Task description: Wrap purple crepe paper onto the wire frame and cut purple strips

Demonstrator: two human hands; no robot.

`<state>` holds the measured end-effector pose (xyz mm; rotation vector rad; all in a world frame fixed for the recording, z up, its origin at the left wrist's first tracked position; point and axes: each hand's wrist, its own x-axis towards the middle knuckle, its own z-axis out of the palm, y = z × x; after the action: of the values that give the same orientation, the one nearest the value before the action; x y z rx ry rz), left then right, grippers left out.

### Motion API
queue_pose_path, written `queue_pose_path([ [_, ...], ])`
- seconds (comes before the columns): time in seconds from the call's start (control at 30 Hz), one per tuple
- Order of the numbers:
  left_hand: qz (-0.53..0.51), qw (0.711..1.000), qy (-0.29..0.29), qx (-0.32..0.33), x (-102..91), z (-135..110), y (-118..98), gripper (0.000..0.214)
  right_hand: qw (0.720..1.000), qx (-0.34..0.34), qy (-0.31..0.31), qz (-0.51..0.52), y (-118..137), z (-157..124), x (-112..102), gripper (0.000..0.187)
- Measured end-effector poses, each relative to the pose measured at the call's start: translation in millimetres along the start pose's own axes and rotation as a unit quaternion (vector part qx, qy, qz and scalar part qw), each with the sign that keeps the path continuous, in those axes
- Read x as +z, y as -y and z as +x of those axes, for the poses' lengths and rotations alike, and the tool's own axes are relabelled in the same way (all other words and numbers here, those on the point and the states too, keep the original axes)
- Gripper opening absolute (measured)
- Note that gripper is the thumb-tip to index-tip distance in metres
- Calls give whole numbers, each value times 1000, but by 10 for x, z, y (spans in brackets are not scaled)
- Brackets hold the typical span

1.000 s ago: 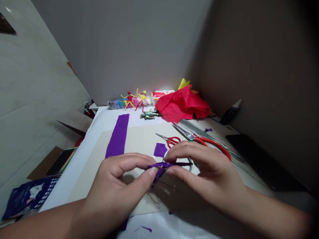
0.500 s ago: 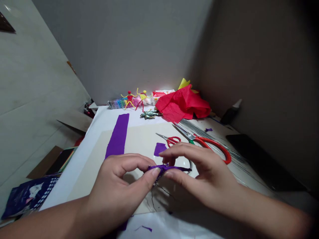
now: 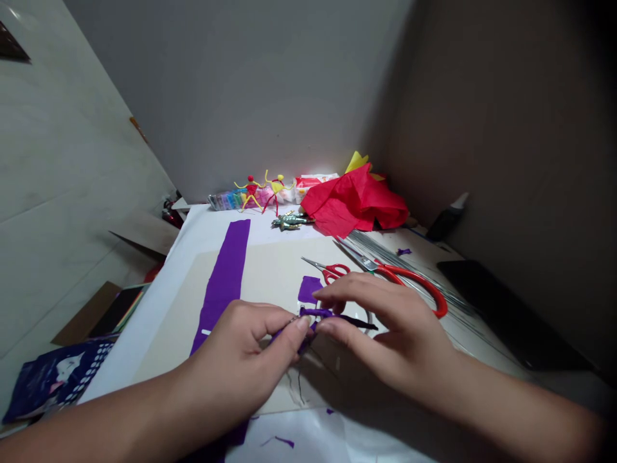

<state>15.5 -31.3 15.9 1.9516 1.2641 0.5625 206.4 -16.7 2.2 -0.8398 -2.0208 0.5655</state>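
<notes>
Between my hands is a small wire figure wrapped in purple crepe paper [image 3: 315,313], with thin bare wires hanging down below it. My left hand [image 3: 255,347] pinches its left part between thumb and forefinger. My right hand [image 3: 385,328] pinches the right part, and a dark purple pointed end sticks out past the right thumb. A small purple paper piece [image 3: 309,289] lies just beyond the fingers. To the left a long purple paper strip [image 3: 226,276] runs along the board, partly behind my left hand.
Small red-handled scissors [image 3: 332,271] and large red-handled scissors [image 3: 409,283] lie beyond my right hand, by a bundle of wires [image 3: 380,247]. Farther back are red crepe paper [image 3: 354,199], two wire figures [image 3: 276,186] and a metallic figurine [image 3: 290,221]. A dark flat object [image 3: 506,315] lies right.
The purple figure has turned in my fingers, and its dark end reaches a little farther right. My left fingers have shifted their pinch; my right hand has moved slightly.
</notes>
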Motion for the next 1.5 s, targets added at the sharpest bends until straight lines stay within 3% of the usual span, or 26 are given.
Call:
queue_pose_path([
  [0.07, -13, 1000, 11, 26, 16, 13, 6, 38, 998, -55, -5, -23, -18, -31, 13, 14],
  [0.17, -44, 998, 39, 26, 11, 40, -8, 27, 999, -47, 5, -22, -8, -42, 16, 11],
  [0.33, -140, 980, 137, -19, -63, 92, -28, 17, 997, 68, 9, 29, 36, 26, 4, 12],
  [0.47, -237, 958, 146, -71, -78, 111, 39, 22, 977, 184, 14, 108, 18, 53, 34, 12],
  [0.67, -376, 904, 195, -48, -81, 97, 180, 52, 943, 268, -28, 194, -77, 14, 84, 19],
  [0.73, -381, 903, 187, -69, -61, 106, 182, 53, 935, 275, -42, 219, -101, 12, 98, 21],
  [0.8, -367, 911, 158, -105, -21, 121, 165, 40, 932, 278, -46, 227, -109, 21, 110, 20],
  [0.9, -355, 921, 124, -102, 47, 141, 146, 18, 922, 281, -10, 265, -110, 39, 110, 18],
  [0.97, -375, 913, 120, -103, 78, 147, 153, 19, 891, 302, 30, 337, -128, 48, 96, 21],
  [1.1, -411, 896, 118, -122, 106, 144, 191, 18, 782, 363, 116, 492, -213, 64, 63, 29],
  [1.17, -431, 885, 127, -120, 115, 139, 203, 17, 744, 365, 155, 538, -250, 74, 57, 28],
  [1.27, -461, 868, 146, -113, 129, 131, 209, 16, 718, 352, 184, 572, -272, 86, 59, 23],
  [1.5, -491, 849, 164, -104, 156, 106, 218, 14, 693, 320, 221, 607, -268, 70, 47, 25],
])
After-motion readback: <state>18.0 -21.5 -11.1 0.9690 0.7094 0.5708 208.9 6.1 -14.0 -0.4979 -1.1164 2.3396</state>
